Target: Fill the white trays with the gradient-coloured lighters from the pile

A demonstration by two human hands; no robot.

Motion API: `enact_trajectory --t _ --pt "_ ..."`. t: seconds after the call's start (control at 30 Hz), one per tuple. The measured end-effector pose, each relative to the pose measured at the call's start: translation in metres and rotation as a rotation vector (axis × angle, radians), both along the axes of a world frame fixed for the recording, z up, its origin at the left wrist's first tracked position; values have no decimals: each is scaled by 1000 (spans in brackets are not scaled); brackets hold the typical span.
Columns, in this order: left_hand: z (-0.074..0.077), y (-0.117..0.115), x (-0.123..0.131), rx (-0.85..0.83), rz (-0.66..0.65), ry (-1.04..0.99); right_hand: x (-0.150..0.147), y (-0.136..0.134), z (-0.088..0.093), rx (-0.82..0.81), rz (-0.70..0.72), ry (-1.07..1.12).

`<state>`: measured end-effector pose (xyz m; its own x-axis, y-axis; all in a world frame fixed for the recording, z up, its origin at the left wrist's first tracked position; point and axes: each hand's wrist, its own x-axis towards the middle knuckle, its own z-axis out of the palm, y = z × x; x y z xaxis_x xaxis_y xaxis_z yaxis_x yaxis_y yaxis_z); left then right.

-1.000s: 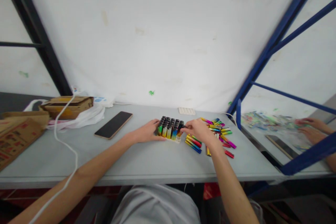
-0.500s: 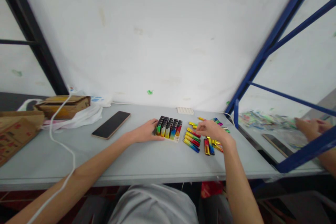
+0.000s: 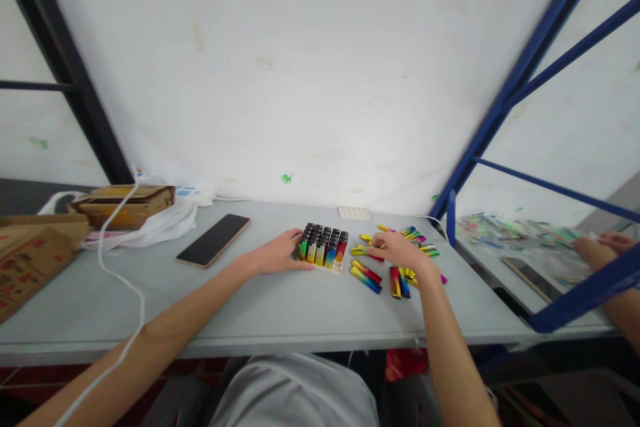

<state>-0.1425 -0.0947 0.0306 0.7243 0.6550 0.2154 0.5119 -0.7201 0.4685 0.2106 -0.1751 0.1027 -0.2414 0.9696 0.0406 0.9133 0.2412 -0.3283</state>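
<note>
The left hand [image 3: 280, 253] held a white tray [image 3: 337, 269] of upright lighters [image 3: 321, 247], black-topped and rainbow-bodied, on the grey table [image 3: 280, 307]. Beside it, the right hand [image 3: 400, 251] curled over loose lighters [image 3: 367, 277]; I couldn't tell if it gripped one.

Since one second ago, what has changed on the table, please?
The right hand has left the tray's right end and moved right, over the loose coloured pieces, to a yellow-green one; whether it grips is unclear. The left hand stays around the tray's left end; the phone lies as before.
</note>
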Motion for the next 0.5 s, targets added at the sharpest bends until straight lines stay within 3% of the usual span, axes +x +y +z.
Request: enact_trajectory --t 0.13,0.3,0.4,0.5 --pt "-1 0 1 6 1 -19 4 0 4 102 -6 261" --pt "0 0 2 -1 -5 -10 -17 5 1 182 -32 878" --pt "1 0 2 -3 4 18 -38 1 4 137 2 1202" --pt "2 0 2 -5 2 11 -55 -5 9 31 47 1326"
